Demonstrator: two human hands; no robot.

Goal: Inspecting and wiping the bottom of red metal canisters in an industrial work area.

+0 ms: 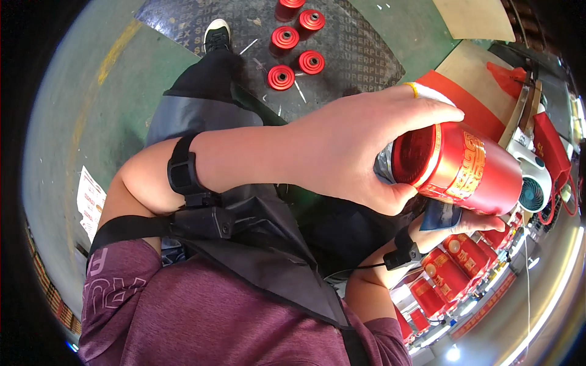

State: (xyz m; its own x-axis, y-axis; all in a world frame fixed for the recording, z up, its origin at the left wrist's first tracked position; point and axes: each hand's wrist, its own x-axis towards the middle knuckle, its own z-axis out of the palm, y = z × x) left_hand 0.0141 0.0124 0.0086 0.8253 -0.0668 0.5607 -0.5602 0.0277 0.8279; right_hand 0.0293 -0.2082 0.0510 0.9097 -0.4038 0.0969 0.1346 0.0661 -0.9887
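A glossy red jar (482, 168) with gold ornament around its side is held tilted at the right. My left hand (360, 137) spans its near end, thumb and finger on opposite sides, so it is closed on the jar. White material with a yellow edge (427, 91) covers part of that hand's far fingers. Under the jar, my right hand (470, 221) presses against its lower side, its other fingers largely hidden. A dark blue piece of thin material (441, 217) lies between the right hand and the jar; its kind is unclear.
Several red round canisters (284, 39) stand on a dark printed board (360, 55) on the green floor. A small white-and-teal fan (534, 189) sits close beyond the jar. Red boxes (448, 271) line the lower right. My shoe (217, 38) rests by the board's edge.
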